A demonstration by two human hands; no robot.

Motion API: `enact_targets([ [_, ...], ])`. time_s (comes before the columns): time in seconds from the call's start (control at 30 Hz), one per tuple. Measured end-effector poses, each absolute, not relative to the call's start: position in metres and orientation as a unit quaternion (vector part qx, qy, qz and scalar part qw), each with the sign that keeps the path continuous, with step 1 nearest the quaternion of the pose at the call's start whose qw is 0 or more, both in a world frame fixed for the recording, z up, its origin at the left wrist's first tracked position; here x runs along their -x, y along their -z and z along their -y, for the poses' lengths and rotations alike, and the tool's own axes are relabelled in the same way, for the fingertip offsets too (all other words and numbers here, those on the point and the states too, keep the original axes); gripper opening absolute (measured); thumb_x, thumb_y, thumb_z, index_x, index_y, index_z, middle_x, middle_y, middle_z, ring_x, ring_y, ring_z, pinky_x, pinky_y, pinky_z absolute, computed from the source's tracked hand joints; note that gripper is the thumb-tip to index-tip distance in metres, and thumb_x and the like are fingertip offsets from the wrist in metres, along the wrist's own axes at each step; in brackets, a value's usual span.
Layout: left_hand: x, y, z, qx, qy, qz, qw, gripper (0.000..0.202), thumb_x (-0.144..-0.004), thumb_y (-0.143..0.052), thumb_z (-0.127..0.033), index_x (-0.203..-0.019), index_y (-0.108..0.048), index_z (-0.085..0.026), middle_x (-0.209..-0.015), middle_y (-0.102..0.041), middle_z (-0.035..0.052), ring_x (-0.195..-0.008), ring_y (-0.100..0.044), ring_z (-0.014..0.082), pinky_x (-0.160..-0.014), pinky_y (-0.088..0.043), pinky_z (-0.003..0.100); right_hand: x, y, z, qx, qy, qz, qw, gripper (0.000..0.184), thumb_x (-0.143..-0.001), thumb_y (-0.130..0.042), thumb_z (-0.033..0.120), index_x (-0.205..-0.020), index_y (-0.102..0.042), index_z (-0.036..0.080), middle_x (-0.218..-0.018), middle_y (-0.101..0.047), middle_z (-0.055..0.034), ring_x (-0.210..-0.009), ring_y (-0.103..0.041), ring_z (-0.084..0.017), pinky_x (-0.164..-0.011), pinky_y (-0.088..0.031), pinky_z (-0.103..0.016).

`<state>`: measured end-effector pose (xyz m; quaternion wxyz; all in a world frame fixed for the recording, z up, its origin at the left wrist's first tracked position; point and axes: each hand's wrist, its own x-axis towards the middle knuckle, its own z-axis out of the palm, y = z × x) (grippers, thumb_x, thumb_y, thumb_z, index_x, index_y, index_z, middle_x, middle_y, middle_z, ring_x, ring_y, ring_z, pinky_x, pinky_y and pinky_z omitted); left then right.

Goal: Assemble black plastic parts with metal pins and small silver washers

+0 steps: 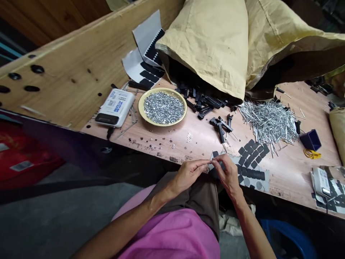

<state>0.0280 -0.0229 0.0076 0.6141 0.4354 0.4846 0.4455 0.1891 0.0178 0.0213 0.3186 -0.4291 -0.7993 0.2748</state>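
Just above the table's front edge, my left hand [189, 173] and my right hand [228, 175] meet at the fingertips. Both are closed in a pinch, and whatever lies between them is too small to make out. Below and beside my right hand lies a grey backing sheet [265, 184] with black adhesive pads [252, 172] on it. More loose black pads [253, 153] are spread behind that sheet. Past my hands sit a few black plastic parts with metal pins [222, 127]. A small cluster of nuts [189, 137] rests on the table nearer my left hand.
A yellow bowl [140, 108] holds many small metal nuts. Metal pins [273, 122] form a heap at right, near a dark blue box [310, 139]. Large tan sacks [210, 43] stand behind, spilling black parts. A white device [115, 106] lies left, by a wooden board [81, 64].
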Motion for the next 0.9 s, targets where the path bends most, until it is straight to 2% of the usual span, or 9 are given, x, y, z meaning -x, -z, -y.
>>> enact_targets([
  [0.07,-0.029,-0.009,0.025,-0.436,-0.442,-0.487,0.614,0.035,-0.08,-0.054,-0.039,-0.097,-0.07,-0.012,-0.093,-0.071,0.0088,-0.082,-0.061,0.0168,-0.075,-0.049,0.026,-0.186,-0.021,-0.016,0.438,-0.291,0.788,0.32,0.016,-0.089,-0.052,0.027,-0.077,-0.06,0.021,-0.072,-0.063,-0.002,-0.067,-0.059,-0.015,-0.062,-0.047,-0.026],
  [0.13,-0.031,-0.01,0.027,-0.423,-0.441,-0.489,0.623,0.036,-0.081,-0.053,-0.039,-0.096,-0.069,-0.01,-0.088,-0.069,0.0082,-0.08,-0.06,0.016,-0.073,-0.048,0.025,-0.185,-0.022,-0.015,0.446,-0.317,0.776,0.315,0.016,-0.088,-0.052,0.027,-0.076,-0.061,0.022,-0.073,-0.064,-0.0015,-0.069,-0.06,-0.015,-0.065,-0.047,-0.026],
  [0.23,-0.032,-0.01,0.027,-0.401,-0.432,-0.48,0.65,0.037,-0.082,-0.053,-0.041,-0.097,-0.068,-0.01,-0.067,-0.062,0.0025,-0.059,-0.052,0.0103,-0.055,-0.042,0.02,-0.188,-0.025,-0.016,0.466,-0.351,0.748,0.315,0.017,-0.086,-0.055,0.03,-0.071,-0.061,0.022,-0.07,-0.062,-0.0006,-0.069,-0.06,-0.015,-0.067,-0.047,-0.028],
  [0.33,-0.033,-0.01,0.025,-0.39,-0.407,-0.453,0.691,0.041,-0.084,-0.05,-0.041,-0.105,-0.065,-0.01,-0.051,-0.049,-0.0036,-0.042,-0.036,0.0061,-0.041,-0.029,0.018,-0.19,-0.027,-0.018,0.469,-0.409,0.706,0.338,0.014,-0.083,-0.057,0.035,-0.078,-0.06,0.022,-0.075,-0.061,-0.0008,-0.067,-0.06,-0.015,-0.065,-0.048,-0.028],
  [0.4,-0.034,-0.011,0.024,-0.422,-0.417,-0.46,0.661,0.036,-0.085,-0.049,-0.037,-0.104,-0.066,-0.011,-0.056,-0.055,-0.0012,-0.047,-0.045,0.0079,-0.046,-0.036,0.019,-0.189,-0.028,-0.019,0.466,-0.417,0.7,0.344,0.015,-0.083,-0.058,0.036,-0.078,-0.06,0.022,-0.076,-0.06,-0.0009,-0.069,-0.059,-0.015,-0.065,-0.048,-0.028],
  [0.47,-0.037,-0.011,0.025,-0.476,-0.441,-0.489,0.582,0.03,-0.085,-0.048,-0.03,-0.101,-0.068,-0.012,-0.073,-0.066,0.0048,-0.066,-0.059,0.0132,-0.062,-0.047,0.024,-0.187,-0.027,-0.018,0.481,-0.388,0.709,0.341,0.016,-0.083,-0.058,0.035,-0.072,-0.059,0.022,-0.072,-0.059,-0.0002,-0.07,-0.058,-0.015,-0.066,-0.046,-0.028],
  [0.57,-0.043,-0.007,0.028,-0.554,-0.454,-0.529,0.455,0.029,-0.087,-0.044,-0.022,-0.102,-0.067,-0.015,-0.1,-0.069,0.0095,-0.092,-0.063,0.0186,-0.083,-0.049,0.03,-0.184,-0.023,-0.017,0.516,-0.364,0.691,0.351,0.017,-0.082,-0.058,0.034,-0.07,-0.057,0.021,-0.068,-0.058,0.0007,-0.068,-0.056,-0.014,-0.065,-0.044,-0.027],
  [0.77,-0.046,0.001,0.034,-0.656,-0.392,-0.571,0.3,0.035,-0.093,-0.035,-0.021,-0.115,-0.061,-0.015,-0.095,-0.07,0.0112,-0.088,-0.065,0.0184,-0.082,-0.05,0.029,-0.188,-0.022,-0.02,0.526,-0.489,0.604,0.345,0.023,-0.074,-0.065,0.042,-0.077,-0.064,0.02,-0.075,-0.065,-0.002,-0.069,-0.059,-0.016,-0.065,-0.048,-0.028],
  [0.9,-0.047,-0.001,0.036,-0.668,-0.369,-0.579,0.287,0.035,-0.093,-0.036,-0.021,-0.116,-0.062,-0.016,-0.088,-0.07,0.0114,-0.084,-0.064,0.0186,-0.079,-0.049,0.028,-0.193,-0.031,-0.019,0.536,-0.511,0.589,0.323,0.026,-0.072,-0.067,0.045,-0.07,-0.066,0.019,-0.067,-0.065,-0.0014,-0.064,-0.059,-0.015,-0.063,-0.048,-0.028],
])
